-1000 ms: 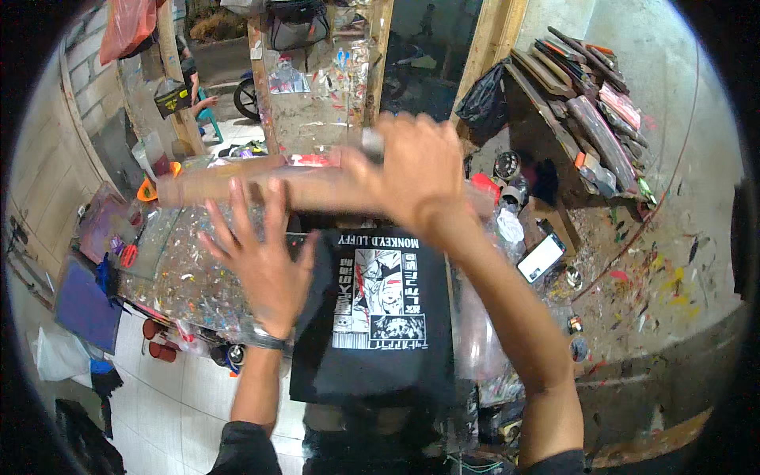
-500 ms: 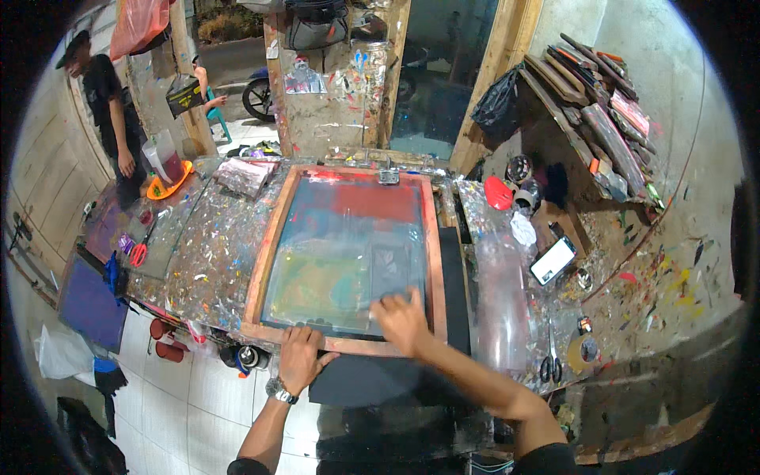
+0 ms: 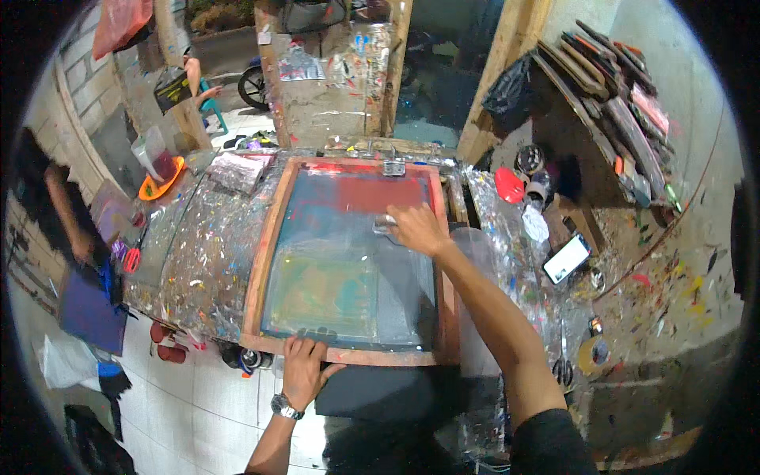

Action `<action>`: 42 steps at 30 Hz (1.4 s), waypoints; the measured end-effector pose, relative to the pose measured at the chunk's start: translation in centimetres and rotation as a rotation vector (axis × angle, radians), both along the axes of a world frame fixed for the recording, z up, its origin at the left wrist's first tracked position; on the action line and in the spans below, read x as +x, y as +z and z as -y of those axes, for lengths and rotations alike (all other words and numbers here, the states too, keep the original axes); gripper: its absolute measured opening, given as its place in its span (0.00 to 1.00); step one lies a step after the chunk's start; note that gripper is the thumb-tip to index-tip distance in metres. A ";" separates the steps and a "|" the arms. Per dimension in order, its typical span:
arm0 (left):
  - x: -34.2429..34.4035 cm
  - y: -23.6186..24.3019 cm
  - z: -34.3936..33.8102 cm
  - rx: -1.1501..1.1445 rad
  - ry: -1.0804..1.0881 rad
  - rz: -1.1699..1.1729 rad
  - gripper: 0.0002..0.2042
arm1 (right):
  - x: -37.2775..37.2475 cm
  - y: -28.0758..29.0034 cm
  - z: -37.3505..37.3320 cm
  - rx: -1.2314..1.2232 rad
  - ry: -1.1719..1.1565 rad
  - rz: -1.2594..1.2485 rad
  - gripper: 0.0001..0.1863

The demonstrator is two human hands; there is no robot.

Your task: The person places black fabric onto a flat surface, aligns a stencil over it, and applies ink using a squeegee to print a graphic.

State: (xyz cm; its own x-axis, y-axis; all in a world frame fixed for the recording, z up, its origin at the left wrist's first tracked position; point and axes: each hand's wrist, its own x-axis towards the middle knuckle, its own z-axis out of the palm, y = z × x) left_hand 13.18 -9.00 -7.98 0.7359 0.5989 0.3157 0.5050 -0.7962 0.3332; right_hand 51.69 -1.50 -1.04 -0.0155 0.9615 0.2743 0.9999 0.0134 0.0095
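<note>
A screen printing frame [image 3: 270, 207] with an orange-pink wooden border lies on the worktable. Its mesh [image 3: 313, 226] is blue-grey, with a red patch at the far end and a yellowish-green rectangle nearer me. My left hand [image 3: 304, 372], with a watch at the wrist, grips the near bar, fingers over the wood and thumb out to the right. On the mesh, just below the red patch, is my right hand [image 3: 419, 229], fingers closed around something small and pale that I cannot make out. A metal hinge clamp [image 3: 393, 168] sits at the far bar.
Paint-spattered worktable [image 3: 207, 253] extends left, with red-handled scissors [image 3: 132, 259] and an orange tray [image 3: 163, 180] holding a jug. To the right are a phone [image 3: 568, 259], black-handled scissors [image 3: 563, 369] and a tape roll [image 3: 593, 355]. Another person [image 3: 59, 198] stands at the left.
My right hand has travelled from the near right of the mesh to the far part, below the red patch. My left hand stays on the near bar. The other person has come nearer at the left.
</note>
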 end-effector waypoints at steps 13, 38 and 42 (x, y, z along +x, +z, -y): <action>-0.3 -0.2 0.1 -0.006 0.023 0.027 0.21 | -2.3 -1.7 7.7 -0.139 0.369 0.033 0.20; -0.9 11.8 -2.9 0.271 0.002 0.038 0.29 | -15.4 5.6 19.2 0.541 -0.099 -0.025 0.24; 6.2 11.7 2.1 0.335 0.204 0.362 0.20 | -11.2 14.8 13.8 0.642 -0.103 0.083 0.26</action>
State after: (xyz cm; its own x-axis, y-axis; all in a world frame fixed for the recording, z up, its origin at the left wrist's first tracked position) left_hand 19.40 -11.12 3.73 0.4238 0.5411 0.7264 0.5603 -0.7867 0.2591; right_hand 40.51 -15.26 13.78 0.0220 0.6047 0.7962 0.9913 -0.1164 0.0610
